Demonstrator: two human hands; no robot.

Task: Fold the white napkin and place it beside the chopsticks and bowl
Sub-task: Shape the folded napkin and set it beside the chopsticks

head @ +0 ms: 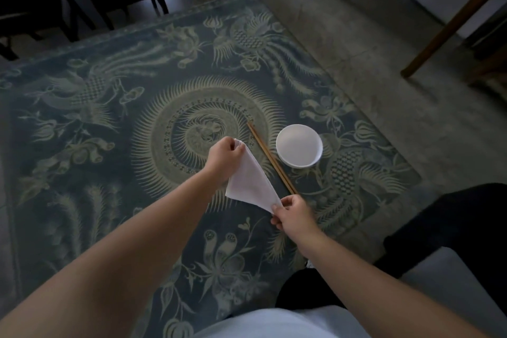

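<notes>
We look down on a large dark blue tablecloth [109, 107] woven with pale phoenixes, flowers and a round sunburst medallion at its centre; we can read no writing or brand on it or on anything else. Just right of the medallion sits a small round white bowl [299, 145]. Touching the medallion's right edge and just left of the bowl, a pair of brown wooden chopsticks [271, 158] lies side by side. Over the medallion's lower right edge, we hold the white napkin [251, 180], folded into a triangle, above the cloth. Our left hand [223, 158] pinches its far corner between closed fingers, and our right hand [292, 212] pinches the near corner, fingers closed on it.
</notes>
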